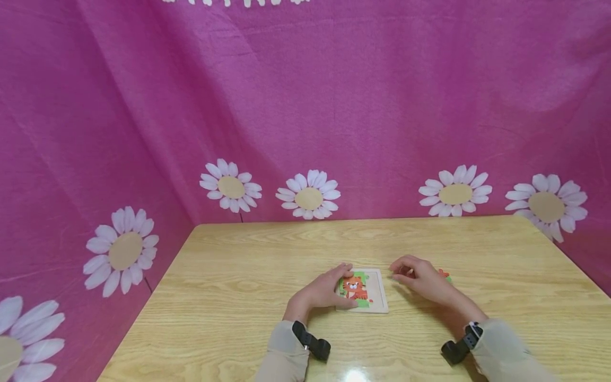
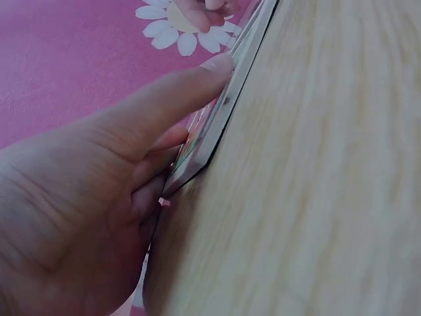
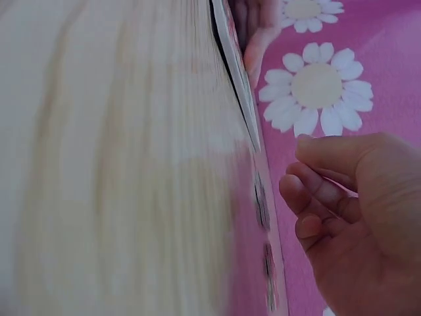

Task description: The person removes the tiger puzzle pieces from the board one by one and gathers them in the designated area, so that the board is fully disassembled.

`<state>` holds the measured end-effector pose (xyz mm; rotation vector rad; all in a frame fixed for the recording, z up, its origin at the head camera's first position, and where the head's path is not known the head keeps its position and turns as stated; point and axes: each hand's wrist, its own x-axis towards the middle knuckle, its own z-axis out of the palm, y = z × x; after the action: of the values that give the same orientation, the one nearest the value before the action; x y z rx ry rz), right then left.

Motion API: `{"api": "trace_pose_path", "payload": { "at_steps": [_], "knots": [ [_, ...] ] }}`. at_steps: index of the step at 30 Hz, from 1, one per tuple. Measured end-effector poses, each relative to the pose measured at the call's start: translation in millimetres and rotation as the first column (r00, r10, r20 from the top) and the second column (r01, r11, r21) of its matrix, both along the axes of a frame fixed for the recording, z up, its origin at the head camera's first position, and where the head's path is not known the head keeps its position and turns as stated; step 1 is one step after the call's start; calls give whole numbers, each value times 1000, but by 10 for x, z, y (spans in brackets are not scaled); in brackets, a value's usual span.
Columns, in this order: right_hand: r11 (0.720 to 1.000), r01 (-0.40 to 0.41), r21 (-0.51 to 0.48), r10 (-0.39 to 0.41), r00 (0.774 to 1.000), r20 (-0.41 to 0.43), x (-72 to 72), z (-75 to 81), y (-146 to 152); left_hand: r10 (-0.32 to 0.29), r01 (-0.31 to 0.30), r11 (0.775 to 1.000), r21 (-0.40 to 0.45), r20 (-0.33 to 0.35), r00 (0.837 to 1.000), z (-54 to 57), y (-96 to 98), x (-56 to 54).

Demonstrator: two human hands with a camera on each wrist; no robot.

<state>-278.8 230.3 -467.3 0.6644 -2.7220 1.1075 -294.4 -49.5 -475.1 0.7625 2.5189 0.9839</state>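
A square wooden puzzle board (image 1: 377,289) lies on the table, with an orange tiger picture (image 1: 354,286) on green filling its left part. Bare wood shows along its right side. My left hand (image 1: 325,289) rests across the board's left side. In the left wrist view, the thumb (image 2: 187,89) lies straight over the near border, while the other fingers are partly hidden at the left edge. To the right of the board, my right hand (image 1: 420,277) hovers apart from it. Its fingers (image 3: 316,191) bend loosely, and no object shows between them.
Loose red and green puzzle pieces (image 1: 446,275) lie beyond my right hand, partly covered by it. Pieces (image 3: 262,204) also appear on the table in the right wrist view. A pink curtain (image 1: 372,116) with daisies hangs behind the wooden table (image 1: 229,318).
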Motion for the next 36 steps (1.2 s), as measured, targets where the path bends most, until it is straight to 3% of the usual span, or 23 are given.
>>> {"api": "trace_pose_path", "payload": {
  "at_steps": [13, 27, 36],
  "knots": [
    [1000, -28, 8, 28, 997, 66, -98, -32, -435, 9, -8, 1000, 17, -33, 999, -37, -15, -2],
    [999, -29, 25, 27, 995, 93, -156, -55, -650, 37, -36, 999, 5, -55, 998, -51, -26, 7],
    [998, 46, 42, -51, 990, 133, -176, -42, -755, 28, -28, 1000, 0, -58, 998, -37, -30, 16]
  ]
}}
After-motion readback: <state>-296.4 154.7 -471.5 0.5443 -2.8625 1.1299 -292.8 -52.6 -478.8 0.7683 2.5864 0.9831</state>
